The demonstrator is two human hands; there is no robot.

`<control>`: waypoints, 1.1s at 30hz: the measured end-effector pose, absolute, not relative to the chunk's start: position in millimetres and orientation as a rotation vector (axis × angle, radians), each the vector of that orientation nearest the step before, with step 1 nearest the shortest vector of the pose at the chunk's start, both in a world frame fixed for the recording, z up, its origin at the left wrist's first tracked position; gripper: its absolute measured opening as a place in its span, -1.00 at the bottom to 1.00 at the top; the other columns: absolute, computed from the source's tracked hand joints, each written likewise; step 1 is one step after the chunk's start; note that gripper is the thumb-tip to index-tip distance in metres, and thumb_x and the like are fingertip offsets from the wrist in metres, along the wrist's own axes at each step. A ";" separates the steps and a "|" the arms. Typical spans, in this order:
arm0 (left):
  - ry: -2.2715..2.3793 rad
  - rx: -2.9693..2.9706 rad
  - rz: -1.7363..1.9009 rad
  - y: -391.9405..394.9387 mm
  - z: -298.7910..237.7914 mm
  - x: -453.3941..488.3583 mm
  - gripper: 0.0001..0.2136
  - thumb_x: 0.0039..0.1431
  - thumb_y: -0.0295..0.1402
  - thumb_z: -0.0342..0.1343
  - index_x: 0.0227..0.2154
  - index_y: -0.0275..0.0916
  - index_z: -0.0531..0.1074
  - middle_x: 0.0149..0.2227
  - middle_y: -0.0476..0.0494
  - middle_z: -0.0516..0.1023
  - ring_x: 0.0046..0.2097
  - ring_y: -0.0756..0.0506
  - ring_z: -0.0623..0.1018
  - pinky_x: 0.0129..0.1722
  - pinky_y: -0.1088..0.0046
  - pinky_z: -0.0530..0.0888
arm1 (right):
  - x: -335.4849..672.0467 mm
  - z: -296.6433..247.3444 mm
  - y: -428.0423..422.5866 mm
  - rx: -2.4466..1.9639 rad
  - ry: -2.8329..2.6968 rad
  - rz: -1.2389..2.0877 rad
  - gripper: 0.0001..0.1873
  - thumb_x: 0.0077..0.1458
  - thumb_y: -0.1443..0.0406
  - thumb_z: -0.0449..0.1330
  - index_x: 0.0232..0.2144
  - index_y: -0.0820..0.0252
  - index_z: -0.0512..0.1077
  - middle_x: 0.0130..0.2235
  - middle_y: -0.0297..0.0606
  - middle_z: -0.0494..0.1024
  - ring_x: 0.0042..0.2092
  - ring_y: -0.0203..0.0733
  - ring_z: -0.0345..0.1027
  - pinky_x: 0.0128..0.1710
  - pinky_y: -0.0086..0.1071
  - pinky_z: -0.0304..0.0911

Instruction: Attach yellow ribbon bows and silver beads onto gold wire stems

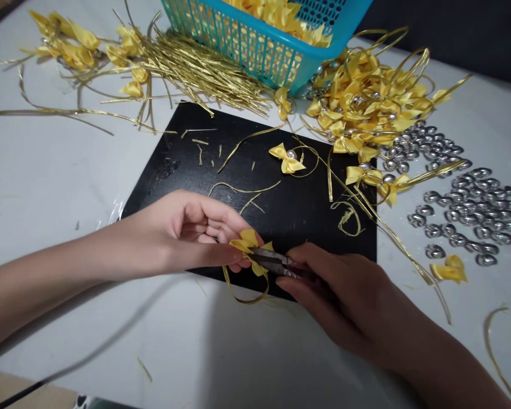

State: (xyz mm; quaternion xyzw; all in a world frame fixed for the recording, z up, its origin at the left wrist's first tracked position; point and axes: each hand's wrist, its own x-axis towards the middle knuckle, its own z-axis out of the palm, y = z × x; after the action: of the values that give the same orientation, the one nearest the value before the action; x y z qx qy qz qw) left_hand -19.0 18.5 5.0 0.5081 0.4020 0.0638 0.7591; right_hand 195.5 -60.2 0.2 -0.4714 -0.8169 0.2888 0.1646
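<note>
Between thumb and fingertips, my left hand (196,233) pinches a yellow ribbon bow (247,240). A loop of gold cord (249,301) hangs below it. My right hand (344,289) is closed around a pair of small metal snips (276,264); most of their handles is hidden by the fingers. The blades reach the bow beside my left fingertips, and whether they close on the cord cannot be seen. Under both hands lies a black board (187,165). Another finished-looking bow (290,159) with a silver bead and a cord loop rests on it.
A turquoise basket (255,31) of yellow bows stands at the back. Beside it lie a bundle of gold cords (204,65) and a heap of bows (366,96). Silver beads (472,204) spread over the right side. Cord scraps (242,142) litter the board.
</note>
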 end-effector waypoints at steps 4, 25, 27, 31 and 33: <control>0.867 1.097 0.118 18.0 5.2 -19.1 -0.86 -0.01 -0.48 0.20 -0.34 -0.19 0.54 -0.39 0.06 0.64 -0.33 0.01 0.61 -0.38 0.70 0.47 | 194.7 -0.3 -60.7 -1.347 -2.367 0.774 -0.82 0.25 0.28 0.00 -0.42 0.19 0.21 -0.62 -0.49 0.30 -0.65 -0.43 0.15 -0.65 -0.52 -0.04; 0.879 1.082 0.182 17.2 4.5 -18.1 -0.88 -0.05 -0.48 0.23 -0.39 -0.19 0.54 -0.44 0.10 0.63 -0.37 0.03 0.59 -0.41 0.70 0.45 | 198.3 2.7 -57.8 -1.331 -2.274 0.921 -0.81 0.23 0.31 0.02 -0.46 0.18 0.18 -0.63 -0.53 0.18 -0.66 -0.49 0.02 -0.65 -0.58 -0.07; 0.899 1.120 0.166 16.4 5.5 -18.1 -0.91 -0.04 -0.44 0.23 -0.40 -0.19 0.54 -0.44 0.09 0.62 -0.37 0.02 0.59 -0.41 0.69 0.45 | 197.9 2.3 -57.8 -1.333 -2.279 0.920 -0.81 0.23 0.31 0.03 -0.46 0.18 0.18 -0.63 -0.53 0.17 -0.66 -0.49 0.02 -0.65 -0.58 -0.08; 0.928 1.185 0.149 14.1 6.5 -17.8 -0.93 -0.02 -0.37 0.23 -0.42 -0.19 0.54 -0.46 0.07 0.61 -0.41 0.05 0.57 -0.47 0.74 0.40 | 197.8 0.8 -58.3 -1.337 -2.293 0.903 -0.81 0.23 0.32 0.02 -0.45 0.18 0.18 -0.62 -0.53 0.18 -0.65 -0.48 0.03 -0.65 -0.56 -0.08; 0.936 1.194 0.151 13.5 5.3 -17.7 -0.94 -0.03 -0.40 0.22 -0.43 -0.20 0.54 -0.49 0.08 0.61 -0.44 0.06 0.55 -0.50 0.75 0.38 | 198.3 0.7 -58.4 -1.332 -2.286 0.906 -0.82 0.23 0.31 0.02 -0.45 0.19 0.19 -0.62 -0.53 0.19 -0.65 -0.49 0.03 -0.64 -0.58 -0.07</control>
State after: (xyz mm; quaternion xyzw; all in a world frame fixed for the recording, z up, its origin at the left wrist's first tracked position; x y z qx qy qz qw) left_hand -17.7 13.5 5.3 0.5408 0.4242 0.0683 0.7232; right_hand 198.3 -58.4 0.7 -0.4692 -0.8053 0.3191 0.1716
